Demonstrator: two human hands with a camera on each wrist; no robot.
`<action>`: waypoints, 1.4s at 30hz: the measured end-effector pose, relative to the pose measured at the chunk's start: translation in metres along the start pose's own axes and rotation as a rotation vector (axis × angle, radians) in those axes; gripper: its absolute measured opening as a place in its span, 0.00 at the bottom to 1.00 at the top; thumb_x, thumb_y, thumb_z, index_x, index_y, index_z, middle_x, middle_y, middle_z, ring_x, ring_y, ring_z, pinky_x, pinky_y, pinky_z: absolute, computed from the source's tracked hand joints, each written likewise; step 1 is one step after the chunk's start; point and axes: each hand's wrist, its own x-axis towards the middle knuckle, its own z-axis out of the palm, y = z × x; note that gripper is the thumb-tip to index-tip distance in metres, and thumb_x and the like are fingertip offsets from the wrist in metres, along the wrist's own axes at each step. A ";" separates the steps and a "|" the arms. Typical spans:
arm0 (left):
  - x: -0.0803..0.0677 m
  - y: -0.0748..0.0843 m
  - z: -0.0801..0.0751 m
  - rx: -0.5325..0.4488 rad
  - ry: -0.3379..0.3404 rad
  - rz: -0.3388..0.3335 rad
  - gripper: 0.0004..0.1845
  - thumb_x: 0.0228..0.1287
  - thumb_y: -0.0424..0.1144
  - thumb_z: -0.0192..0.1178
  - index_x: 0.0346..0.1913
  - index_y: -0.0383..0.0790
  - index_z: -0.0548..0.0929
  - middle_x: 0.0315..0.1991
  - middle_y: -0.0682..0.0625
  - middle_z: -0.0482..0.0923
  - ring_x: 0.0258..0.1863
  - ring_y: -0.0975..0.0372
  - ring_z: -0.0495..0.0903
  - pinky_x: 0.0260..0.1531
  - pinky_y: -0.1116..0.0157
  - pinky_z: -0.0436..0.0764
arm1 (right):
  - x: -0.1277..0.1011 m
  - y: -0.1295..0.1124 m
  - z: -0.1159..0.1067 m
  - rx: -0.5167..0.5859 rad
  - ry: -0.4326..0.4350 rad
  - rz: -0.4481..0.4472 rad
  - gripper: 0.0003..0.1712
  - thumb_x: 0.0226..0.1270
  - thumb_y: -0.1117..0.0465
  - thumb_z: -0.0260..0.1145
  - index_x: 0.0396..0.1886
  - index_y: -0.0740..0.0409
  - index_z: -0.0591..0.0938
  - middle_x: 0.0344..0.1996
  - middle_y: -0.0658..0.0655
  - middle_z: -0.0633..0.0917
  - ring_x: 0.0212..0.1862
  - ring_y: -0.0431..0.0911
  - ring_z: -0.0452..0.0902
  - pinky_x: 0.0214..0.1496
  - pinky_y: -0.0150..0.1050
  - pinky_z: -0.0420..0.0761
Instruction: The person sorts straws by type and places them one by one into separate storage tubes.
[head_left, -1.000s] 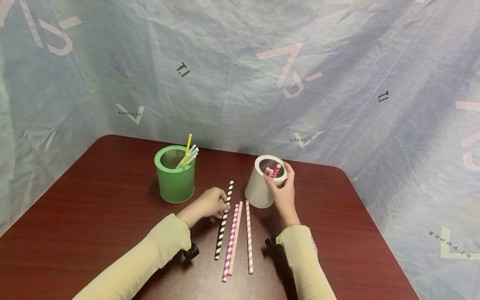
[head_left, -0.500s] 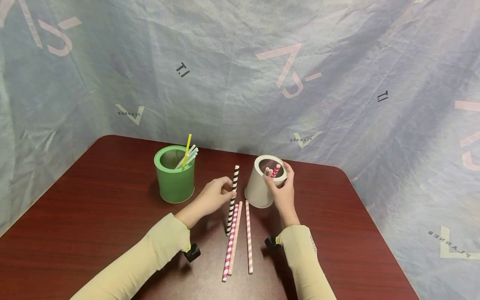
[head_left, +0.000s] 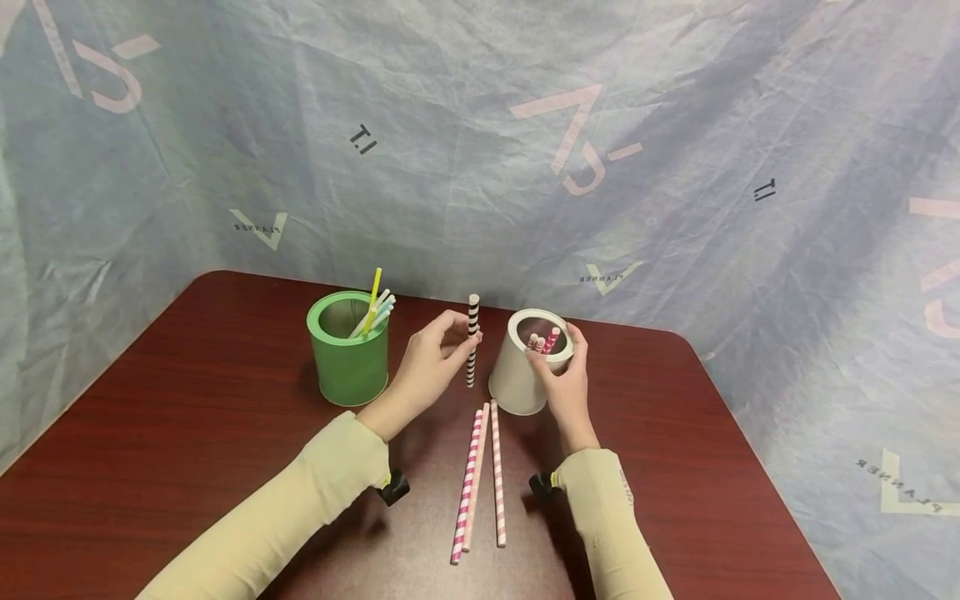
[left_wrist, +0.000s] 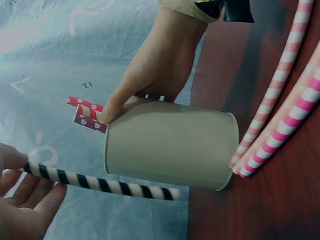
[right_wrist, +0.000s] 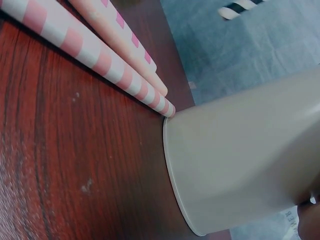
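Observation:
My left hand [head_left: 431,354] pinches a black-and-white striped paper straw [head_left: 472,321], held upright above the table just left of the white can [head_left: 517,383]. In the left wrist view the straw [left_wrist: 100,184] runs alongside the can's wall, its lower end free. My right hand [head_left: 567,387] grips the white can near its rim, thumb at the front and fingers at the far side. Several red and pink patterned straws [left_wrist: 90,114] stick out of that can's mouth. The right wrist view shows mostly the can's side [right_wrist: 240,155] and its base on the table.
Three straws lie on the table in front of the can: a magenta-striped straw [head_left: 467,492], a pale pink straw [head_left: 480,467] and a pink-striped straw [head_left: 498,475]. A green can [head_left: 351,367] with yellow, white and blue straws stands at left. A printed cloth [head_left: 450,167] hangs behind.
The black-and-white straw has been lifted off the table, turned upright and carried toward the back by my left hand. The magenta-striped and pale pink straws shifted slightly right. My right hand stays put.

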 end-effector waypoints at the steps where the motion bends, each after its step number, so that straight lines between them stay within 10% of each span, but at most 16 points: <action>1: 0.001 0.001 0.001 -0.017 0.007 0.010 0.08 0.67 0.30 0.58 0.47 0.32 0.77 0.45 0.40 0.82 0.49 0.53 0.84 0.48 0.67 0.82 | 0.000 0.000 0.000 0.001 0.001 -0.001 0.44 0.59 0.59 0.72 0.71 0.45 0.60 0.61 0.56 0.73 0.56 0.45 0.71 0.56 0.32 0.70; 17: 0.009 0.008 0.012 -0.218 0.202 0.271 0.08 0.67 0.26 0.56 0.47 0.26 0.75 0.44 0.35 0.80 0.49 0.48 0.82 0.52 0.65 0.81 | -0.001 -0.011 -0.001 -0.004 -0.022 0.022 0.45 0.59 0.62 0.70 0.73 0.54 0.58 0.64 0.64 0.70 0.59 0.51 0.70 0.60 0.37 0.67; 34: 0.014 0.008 0.028 -0.409 0.342 0.363 0.08 0.64 0.23 0.57 0.44 0.22 0.73 0.42 0.48 0.82 0.47 0.54 0.83 0.51 0.66 0.81 | 0.002 0.001 -0.001 -0.013 0.007 0.006 0.45 0.59 0.59 0.72 0.72 0.46 0.59 0.63 0.57 0.72 0.59 0.45 0.69 0.60 0.35 0.66; 42: 0.018 0.007 0.038 -0.387 0.337 0.377 0.08 0.64 0.23 0.57 0.44 0.23 0.74 0.42 0.39 0.82 0.47 0.52 0.84 0.50 0.65 0.82 | -0.009 -0.025 0.000 -0.016 -0.021 0.019 0.44 0.60 0.63 0.69 0.73 0.57 0.57 0.64 0.62 0.70 0.59 0.49 0.69 0.59 0.36 0.67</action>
